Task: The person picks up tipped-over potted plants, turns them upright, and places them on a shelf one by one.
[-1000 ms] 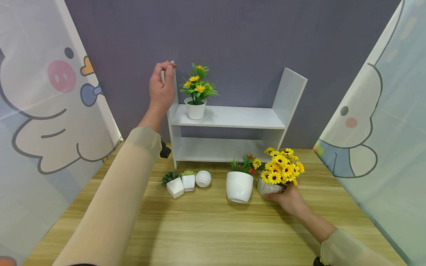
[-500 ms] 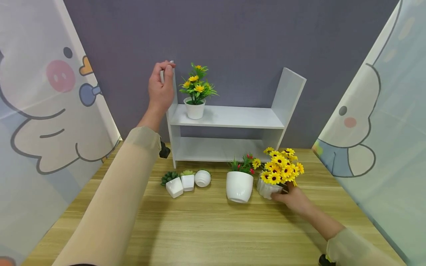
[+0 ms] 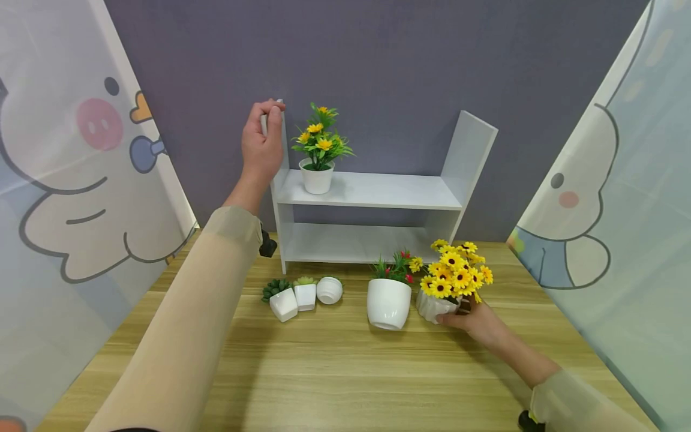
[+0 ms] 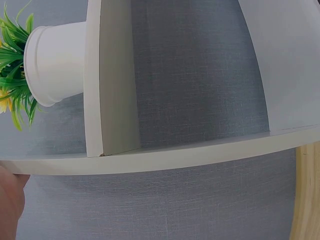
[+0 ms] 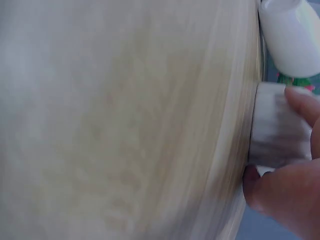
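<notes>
The right hand (image 3: 477,325) has its thumb (image 3: 451,321) across the front of one ribbed white pot (image 3: 431,308) and its fingers going round behind, so the pot is pinched between them, though the fingertips are partly hidden from me. One bunch of yellow sunflowers (image 3: 452,273) fills it; it sits right of the middle of the surface (image 3: 345,372), towards the far edge. The left hand (image 3: 261,144) grips one shelf (image 3: 367,243), fingers curled over the top of its left upright (image 3: 282,234).

The shelf has two boards between two uprights, near the surface's far edge. One yellow-flowered plant (image 3: 321,144) stands upright in its pot at the upper board's left end. In front of the shelf lie one large white pot (image 3: 388,306) with red flowers (image 3: 408,278), tipped over, and three small white pots (image 3: 305,297) with greenery, nearer the left edge.

Both arms are extended: the left forearm slants up from the near left corner, wrist raised; the right reaches in low from the near right corner.
</notes>
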Action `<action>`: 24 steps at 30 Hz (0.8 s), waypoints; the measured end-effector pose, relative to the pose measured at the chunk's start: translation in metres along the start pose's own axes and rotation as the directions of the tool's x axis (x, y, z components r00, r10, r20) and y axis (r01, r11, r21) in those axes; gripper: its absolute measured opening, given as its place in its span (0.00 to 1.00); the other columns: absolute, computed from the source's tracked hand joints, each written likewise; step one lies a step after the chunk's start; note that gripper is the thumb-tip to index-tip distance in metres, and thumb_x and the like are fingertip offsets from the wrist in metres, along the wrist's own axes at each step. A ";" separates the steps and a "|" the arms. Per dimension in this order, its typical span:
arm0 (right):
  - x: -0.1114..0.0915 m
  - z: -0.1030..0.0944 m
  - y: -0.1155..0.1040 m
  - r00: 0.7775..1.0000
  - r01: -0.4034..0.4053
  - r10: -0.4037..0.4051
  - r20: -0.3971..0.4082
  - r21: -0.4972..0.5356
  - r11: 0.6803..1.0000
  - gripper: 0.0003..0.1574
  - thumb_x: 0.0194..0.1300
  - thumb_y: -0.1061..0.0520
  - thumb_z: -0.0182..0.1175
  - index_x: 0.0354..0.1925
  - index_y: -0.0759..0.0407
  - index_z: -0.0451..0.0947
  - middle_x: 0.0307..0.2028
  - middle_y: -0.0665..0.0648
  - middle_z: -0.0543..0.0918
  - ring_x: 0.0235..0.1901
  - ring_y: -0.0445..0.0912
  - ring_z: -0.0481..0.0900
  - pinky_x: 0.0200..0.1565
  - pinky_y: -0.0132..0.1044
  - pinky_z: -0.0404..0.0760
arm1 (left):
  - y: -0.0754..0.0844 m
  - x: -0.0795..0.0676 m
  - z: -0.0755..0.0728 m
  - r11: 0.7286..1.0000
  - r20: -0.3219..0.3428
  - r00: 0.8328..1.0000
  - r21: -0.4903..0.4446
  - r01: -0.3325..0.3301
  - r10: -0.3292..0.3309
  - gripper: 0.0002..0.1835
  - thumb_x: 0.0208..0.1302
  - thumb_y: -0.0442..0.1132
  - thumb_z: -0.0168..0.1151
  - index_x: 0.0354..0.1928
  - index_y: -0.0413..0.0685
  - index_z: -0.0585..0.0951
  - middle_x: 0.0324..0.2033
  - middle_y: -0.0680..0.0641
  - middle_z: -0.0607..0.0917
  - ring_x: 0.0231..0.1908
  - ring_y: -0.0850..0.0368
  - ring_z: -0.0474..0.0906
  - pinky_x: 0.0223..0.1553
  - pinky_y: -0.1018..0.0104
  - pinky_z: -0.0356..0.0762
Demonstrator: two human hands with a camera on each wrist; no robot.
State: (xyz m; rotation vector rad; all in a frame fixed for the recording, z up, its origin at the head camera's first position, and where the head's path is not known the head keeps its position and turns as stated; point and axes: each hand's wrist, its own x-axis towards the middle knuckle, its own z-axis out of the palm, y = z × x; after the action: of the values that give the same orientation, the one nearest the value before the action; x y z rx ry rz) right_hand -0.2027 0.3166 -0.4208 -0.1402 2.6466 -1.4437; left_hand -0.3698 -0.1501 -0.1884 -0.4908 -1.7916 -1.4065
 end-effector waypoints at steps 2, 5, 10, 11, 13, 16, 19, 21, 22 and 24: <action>0.003 -0.002 0.002 0.999 0.047 -0.047 0.027 0.002 0.999 0.55 0.69 0.54 0.78 0.80 0.65 0.58 0.71 0.71 0.75 0.63 0.55 0.78 0.55 0.36 0.84 | 0.000 0.000 0.000 1.000 -0.003 1.000 -0.002 -0.002 0.002 0.20 0.88 0.48 0.50 0.58 0.35 0.78 0.67 0.45 0.83 0.82 0.63 0.65 0.81 0.72 0.61; 0.006 -0.006 0.003 0.993 0.094 -0.093 0.070 0.000 0.996 0.51 0.69 0.54 0.77 0.79 0.63 0.61 0.71 0.69 0.75 0.62 0.52 0.78 0.55 0.38 0.83 | 0.000 0.000 0.000 1.000 -0.004 1.000 0.004 0.002 -0.002 0.19 0.88 0.48 0.50 0.57 0.37 0.78 0.67 0.46 0.84 0.82 0.64 0.65 0.81 0.72 0.60; 0.009 -0.009 0.004 0.994 0.057 -0.057 0.094 -0.004 0.998 0.50 0.69 0.50 0.77 0.78 0.62 0.64 0.72 0.67 0.75 0.62 0.52 0.77 0.57 0.41 0.82 | 0.000 0.000 0.000 1.000 0.001 1.000 0.011 0.004 -0.004 0.19 0.88 0.49 0.50 0.56 0.39 0.79 0.67 0.46 0.83 0.81 0.66 0.65 0.81 0.72 0.60; 0.009 -0.009 0.004 0.994 0.053 -0.052 0.093 -0.010 0.999 0.50 0.69 0.50 0.77 0.78 0.61 0.64 0.72 0.67 0.74 0.62 0.52 0.77 0.57 0.41 0.82 | 0.000 0.000 0.000 1.000 0.002 1.000 0.012 0.004 -0.004 0.19 0.88 0.49 0.50 0.56 0.39 0.79 0.67 0.46 0.83 0.81 0.66 0.65 0.81 0.72 0.61; 0.009 -0.009 0.005 0.996 0.048 -0.045 0.076 -0.033 0.998 0.49 0.68 0.49 0.78 0.77 0.60 0.66 0.70 0.67 0.75 0.59 0.52 0.78 0.54 0.40 0.81 | -0.001 0.000 0.000 1.000 0.000 1.000 0.013 0.004 -0.004 0.18 0.88 0.49 0.50 0.56 0.40 0.79 0.67 0.46 0.83 0.81 0.67 0.65 0.81 0.72 0.61; 0.007 -0.009 0.006 0.997 0.064 -0.060 0.053 -0.071 0.995 0.50 0.68 0.48 0.78 0.78 0.60 0.66 0.70 0.67 0.75 0.58 0.52 0.77 0.53 0.41 0.81 | -0.002 0.000 0.001 1.000 -0.002 1.000 0.010 0.009 -0.009 0.16 0.88 0.50 0.50 0.53 0.45 0.80 0.67 0.47 0.83 0.81 0.68 0.65 0.80 0.72 0.61; 0.005 -0.009 0.007 0.998 0.063 -0.063 0.010 -0.101 0.993 0.56 0.67 0.46 0.79 0.80 0.61 0.63 0.73 0.69 0.74 0.65 0.57 0.77 0.62 0.49 0.81 | -0.002 0.000 0.001 1.000 -0.002 1.000 0.005 0.010 -0.010 0.14 0.88 0.49 0.51 0.51 0.48 0.80 0.67 0.47 0.84 0.80 0.68 0.66 0.80 0.72 0.61; 0.003 -0.010 0.006 0.998 0.057 -0.058 -0.009 -0.095 0.994 0.61 0.66 0.46 0.79 0.83 0.63 0.57 0.77 0.71 0.71 0.71 0.62 0.73 0.70 0.58 0.76 | -0.002 0.000 0.001 1.000 0.000 1.000 0.009 0.007 -0.007 0.14 0.88 0.49 0.51 0.52 0.47 0.80 0.67 0.47 0.84 0.80 0.68 0.65 0.80 0.72 0.61; 0.003 -0.011 0.006 0.998 0.050 -0.052 -0.020 -0.079 0.996 0.63 0.66 0.46 0.80 0.84 0.64 0.55 0.79 0.71 0.69 0.75 0.64 0.70 0.75 0.62 0.72 | -0.002 0.000 0.001 1.000 0.000 1.000 0.009 0.004 -0.004 0.15 0.88 0.49 0.50 0.53 0.45 0.79 0.67 0.47 0.83 0.81 0.67 0.65 0.81 0.72 0.61; 0.002 -0.013 0.003 0.999 0.047 -0.048 -0.023 -0.036 0.998 0.67 0.67 0.47 0.79 0.86 0.65 0.49 0.82 0.74 0.63 0.80 0.69 0.63 0.79 0.69 0.64 | -0.002 0.001 0.001 1.000 0.001 1.000 0.008 0.002 -0.002 0.17 0.88 0.49 0.50 0.54 0.42 0.79 0.67 0.46 0.83 0.81 0.67 0.65 0.81 0.72 0.60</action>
State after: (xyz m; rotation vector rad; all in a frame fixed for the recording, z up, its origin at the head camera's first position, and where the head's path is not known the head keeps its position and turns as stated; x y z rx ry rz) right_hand -0.2063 0.3293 -0.4164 -0.1913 2.7072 -1.4214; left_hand -0.3715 -0.1498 -0.1890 -0.4857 -1.7987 -1.4003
